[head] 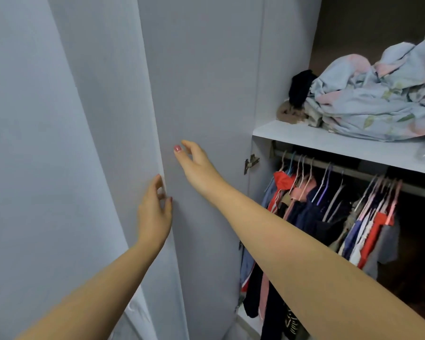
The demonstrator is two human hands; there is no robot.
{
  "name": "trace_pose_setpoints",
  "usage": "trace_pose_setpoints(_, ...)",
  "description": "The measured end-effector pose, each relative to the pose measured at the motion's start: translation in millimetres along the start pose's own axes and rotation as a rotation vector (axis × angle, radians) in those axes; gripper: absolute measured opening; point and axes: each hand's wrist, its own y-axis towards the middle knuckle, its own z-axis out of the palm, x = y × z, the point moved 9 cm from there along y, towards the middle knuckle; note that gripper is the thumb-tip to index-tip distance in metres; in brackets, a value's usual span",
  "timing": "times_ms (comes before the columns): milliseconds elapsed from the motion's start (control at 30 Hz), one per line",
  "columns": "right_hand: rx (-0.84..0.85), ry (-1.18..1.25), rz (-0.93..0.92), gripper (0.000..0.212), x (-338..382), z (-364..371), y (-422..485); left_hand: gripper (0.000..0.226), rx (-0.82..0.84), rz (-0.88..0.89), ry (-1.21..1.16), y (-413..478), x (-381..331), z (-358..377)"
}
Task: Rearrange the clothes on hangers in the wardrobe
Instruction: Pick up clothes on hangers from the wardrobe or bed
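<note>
Clothes on hangers [312, 209] hang packed along the rail [358, 171] under the shelf [329, 141], w/ a crumpled floral bundle [378, 99] on the shelf's right part. Left hand [155, 212] grips the open wardrobe door [206, 82] at its free edge, thumb on the face, fingers [158, 179] round the edge. The right hand [194, 163] is higher up by the door face, fingers loose & apart, holding nothing; contact unclear

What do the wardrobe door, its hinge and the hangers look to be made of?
Wardrobe door: pale grey board, probably laminate, matte with a fine texture. Hinge: metal, silvery and glinting. Hangers: thin wire, seemingly plastic-coated, given the slim pastel hooks.
</note>
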Motion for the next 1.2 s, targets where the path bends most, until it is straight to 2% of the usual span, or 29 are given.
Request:
trace_pose_setpoints(167,0.0,-0.021,-0.02,0.047,-9,1,9,0.045,-0.027,0.005,-0.015,9,6,-3)
trace_pose_setpoints(267,-0.031,-0.034,-0.024,0.043,-18,-12,11,0.055,-0.165,-0.061,0.078,0,4,-4)
trace_pose_setpoints(333,-0.053,-0.043,0.004,0.041,-30,-26,10,0.057,-0.195,0.001,0.092,-9,-16,7)
trace_pose_setpoints(433,-0.078,-0.056,0.054,0.041,-49,-60,1,0.039,0.016,0.081,0.06,-19,-45,56)
trace_pose_setpoints(533,-0.145,-0.13,0.105,0.043,-71,-112,-14,0.031,0.179,0.112,0.009,-17,-64,107)
trace_pose_setpoints(667,-0.334,-0.236,0.171,0.041,-99,-204,-46,0.027,0.366,0.168,0.018,-6,-91,185)
trace_pose_setpoints(867,-0.593,-0.323,0.371,0.029,-142,-324,-112,0.016,0.595,0.178,-0.076,-16,-121,299)
trace_pose_setpoints(967,-0.724,-0.352,0.465,0.022,-160,-364,-146,0.024,0.711,0.17,-0.134,-30,-128,349)
trace_pose_setpoints(1133,-0.928,-0.358,0.601,0.021,-188,-411,-208,0.021,0.923,0.233,-0.233,-65,-153,417)
trace_pose_setpoints(1200,-1.012,-0.34,0.657,0.017,-204,-427,-235,0.02,1.004,0.208,-0.283,-85,-162,444)
